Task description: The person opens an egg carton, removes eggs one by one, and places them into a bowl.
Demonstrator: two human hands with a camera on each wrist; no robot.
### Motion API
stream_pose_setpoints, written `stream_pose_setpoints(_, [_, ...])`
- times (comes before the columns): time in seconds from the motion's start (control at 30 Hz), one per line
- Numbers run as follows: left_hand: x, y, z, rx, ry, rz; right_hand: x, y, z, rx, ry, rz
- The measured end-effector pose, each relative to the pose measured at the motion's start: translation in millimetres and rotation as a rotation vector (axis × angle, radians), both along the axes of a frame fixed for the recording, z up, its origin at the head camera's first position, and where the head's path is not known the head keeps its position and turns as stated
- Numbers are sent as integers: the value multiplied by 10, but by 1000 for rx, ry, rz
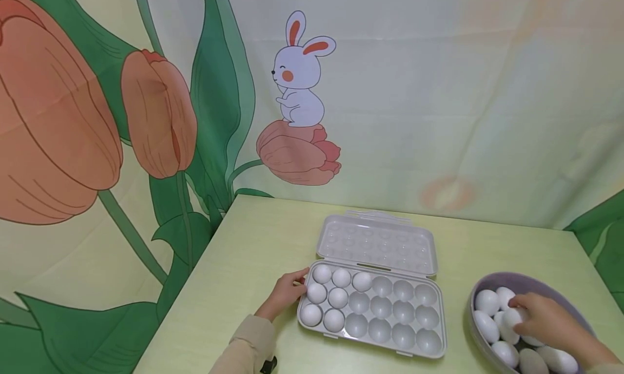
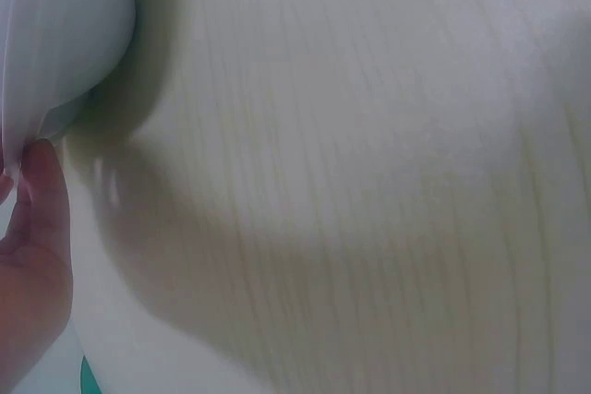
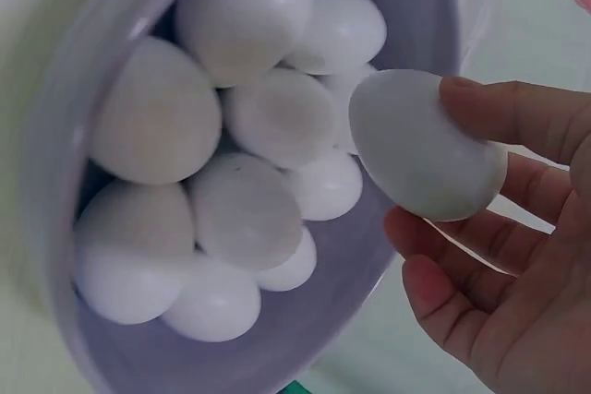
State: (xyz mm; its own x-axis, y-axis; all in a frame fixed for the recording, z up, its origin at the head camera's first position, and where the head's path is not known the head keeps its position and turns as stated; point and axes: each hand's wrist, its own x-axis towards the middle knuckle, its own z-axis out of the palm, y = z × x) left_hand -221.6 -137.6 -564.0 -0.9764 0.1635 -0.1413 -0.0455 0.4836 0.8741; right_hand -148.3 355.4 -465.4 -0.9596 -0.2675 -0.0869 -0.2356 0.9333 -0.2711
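Note:
A light grey plastic egg carton [image 1: 381, 307] lies unfolded on the table. White eggs [image 1: 338, 298] fill the cups at its left end, three in the far row and two in each of the nearer rows. My left hand [image 1: 285, 294] grips the carton's left edge; the left wrist view shows the thumb and fingers at its rim. Over a purple-grey bowl [image 3: 429, 6] on the right, my right hand [image 3: 517, 256] holds a white egg [image 3: 420, 149] between thumb and fingers. Several more eggs [image 3: 152, 113] are piled in that bowl.
The carton's lid [image 1: 377, 244] lies folded back on the far side. Pale yellow-green wood-patterned table [image 1: 234, 244] extends around the carton and bowl. Behind it hangs a cloth backdrop [image 1: 390, 109] printed with tulips and a rabbit.

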Motion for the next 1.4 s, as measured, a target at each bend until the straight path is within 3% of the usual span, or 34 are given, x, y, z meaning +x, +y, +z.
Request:
stream_pose_setpoints(0.13, [1, -4, -3, -1, 4, -1, 45, 84, -110, 42, 60, 19])
stream_pose_setpoints(0.63, [3, -4, -3, -3, 1, -4, 145, 136, -275, 125, 55, 14])
stream_pose_setpoints(0.93, [1, -4, -10, 8, 6, -4, 152, 134, -314, 147, 14, -20])
stream_pose_setpoints(1.17, [6, -1, 0, 11, 5, -2, 197, 113, -354, 147, 59, -26])
stream_pose_setpoints(1.4, [10, 4, -1, 14, -6, -4, 210, 101, -365, 175, 46, -26])
